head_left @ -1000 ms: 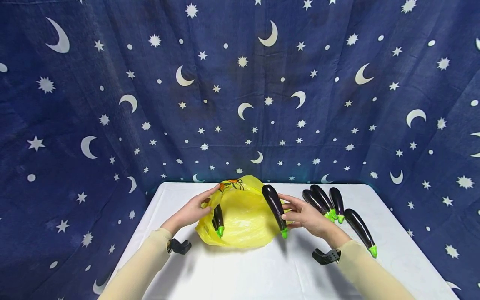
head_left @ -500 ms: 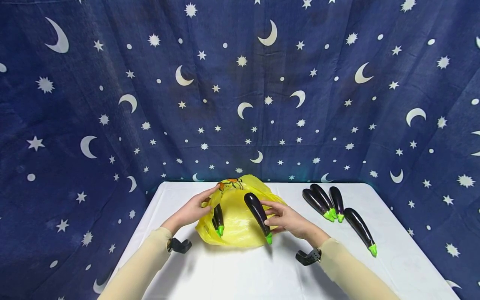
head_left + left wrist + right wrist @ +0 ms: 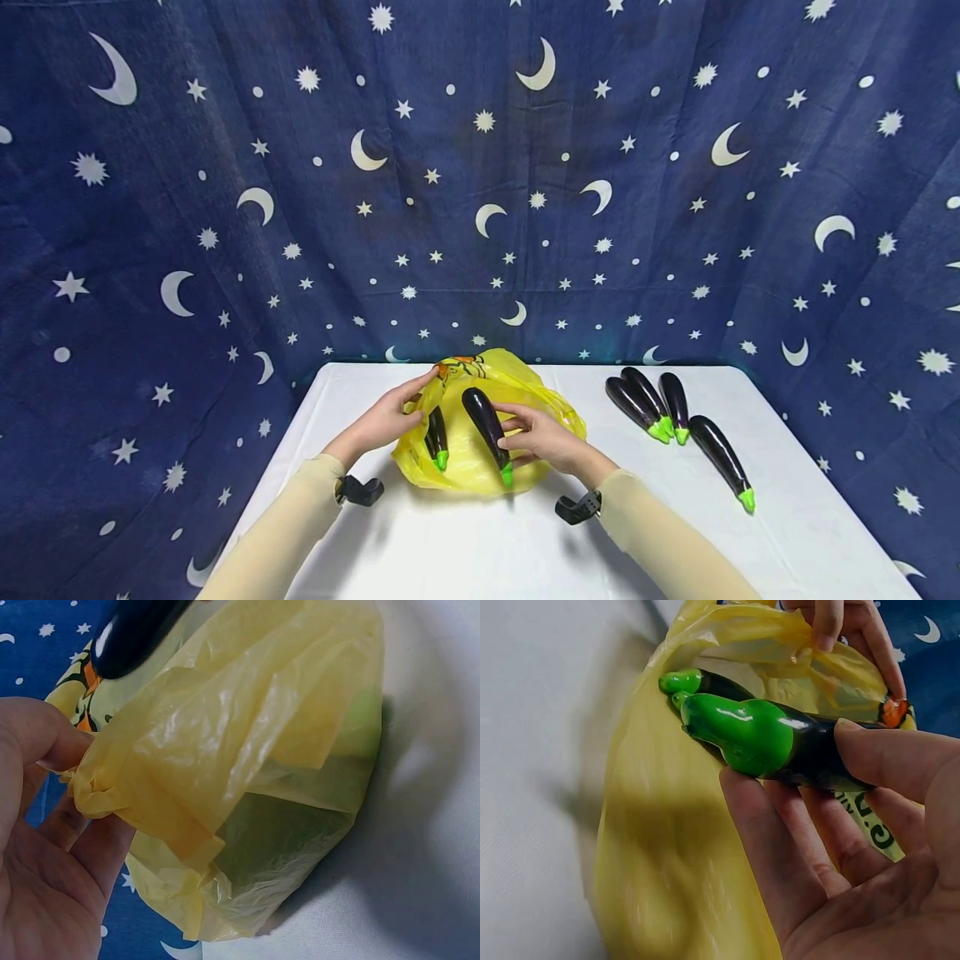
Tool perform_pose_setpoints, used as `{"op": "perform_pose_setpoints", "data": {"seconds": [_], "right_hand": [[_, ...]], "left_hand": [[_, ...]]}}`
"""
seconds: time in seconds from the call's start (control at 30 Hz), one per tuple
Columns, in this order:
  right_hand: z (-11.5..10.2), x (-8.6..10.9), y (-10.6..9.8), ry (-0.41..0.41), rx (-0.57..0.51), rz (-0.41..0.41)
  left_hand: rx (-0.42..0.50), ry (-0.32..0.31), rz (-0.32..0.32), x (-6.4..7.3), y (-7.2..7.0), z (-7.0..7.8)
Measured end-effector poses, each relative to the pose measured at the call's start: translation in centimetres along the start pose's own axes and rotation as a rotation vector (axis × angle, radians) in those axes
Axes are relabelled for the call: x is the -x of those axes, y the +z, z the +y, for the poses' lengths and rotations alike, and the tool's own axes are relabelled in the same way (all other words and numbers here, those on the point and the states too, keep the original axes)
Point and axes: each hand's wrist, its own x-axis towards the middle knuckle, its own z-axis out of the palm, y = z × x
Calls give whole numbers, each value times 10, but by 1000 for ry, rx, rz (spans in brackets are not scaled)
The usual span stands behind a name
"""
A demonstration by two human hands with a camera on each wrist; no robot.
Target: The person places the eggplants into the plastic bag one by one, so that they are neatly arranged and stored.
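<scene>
A yellow plastic bag lies on the table with its mouth spread towards me. My left hand pinches the bag's left rim between thumb and fingers; in the left wrist view the thin film bunches at the fingertips. Inside the bag, by that rim, an eggplant with a green stem end shows, and a second dark shape beside it is mostly hidden. My right hand holds another eggplant between thumb and fingers, in front of the bag's mouth. Its green cap fills the middle of the right wrist view.
Several eggplants lie at the table's right: a cluster near the back, with one eggplant at its right side, and a separate eggplant nearer me. The white table ends at a blue curtain with moons and stars.
My right hand has moved left with its eggplant, from the bag's right rim to the middle of its mouth. The left hand stays at the left rim.
</scene>
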Motion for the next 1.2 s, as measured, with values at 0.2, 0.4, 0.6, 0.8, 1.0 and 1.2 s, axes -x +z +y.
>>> {"op": "perform_pose_setpoints", "data": {"seconds": [0.2,0.4,0.6,0.8,1.0,1.2], "right_hand": [[0,-16,12,33,7,37],[3,-33,22,50,6,56],[3,-50,35,84,67,93],[4,-66,44,115,65,113],[2,-77,50,130,103,146],[4,-87,51,146,105,158]], "left_hand": [[1,33,10,0,0,0],[14,41,21,0,0,0],[34,46,17,0,1,-2],[38,45,15,0,1,-2],[23,50,3,0,0,-1],[18,46,-6,-2,0,-1]]}}
